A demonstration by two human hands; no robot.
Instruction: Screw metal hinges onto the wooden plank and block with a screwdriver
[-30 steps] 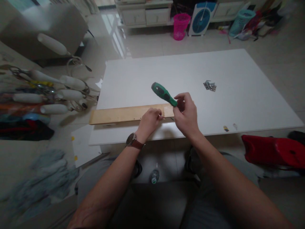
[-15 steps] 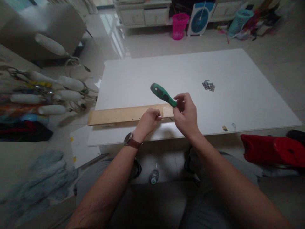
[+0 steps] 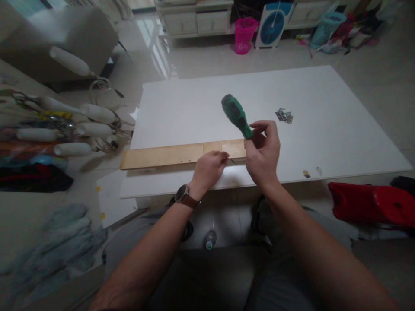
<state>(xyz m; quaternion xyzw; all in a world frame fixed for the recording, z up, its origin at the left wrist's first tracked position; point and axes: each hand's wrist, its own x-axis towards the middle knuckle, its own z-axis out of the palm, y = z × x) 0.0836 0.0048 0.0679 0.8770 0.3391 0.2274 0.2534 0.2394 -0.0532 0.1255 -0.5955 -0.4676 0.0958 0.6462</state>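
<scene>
A green-and-black screwdriver point(image 3: 237, 115) is held by the lower end of its handle in my right hand point(image 3: 264, 149), with the handle's thick end pointing up and left. My left hand point(image 3: 209, 170) has its thumb and fingers pinched together at the near edge of a long pale wooden board point(image 3: 162, 158). Whatever is between those fingertips is too small to make out. A thin dark shaft shows just right of them, below the board's edge. The board lies along the near left part of a large white panel point(image 3: 188, 103), with two small dark holes on its front edge.
Metal hinges or brackets point(image 3: 284, 115) lie on the panel at right, and two small pieces point(image 3: 306, 173) lie near its front edge. A red stool point(image 3: 369, 203) stands right. A plastic bottle point(image 3: 210, 239) is on the floor between my legs. White-handled items point(image 3: 97, 113) lie left.
Both hands have shifted to the right along the board. The screwdriver has moved right with my right hand, and its handle now stands steeper.
</scene>
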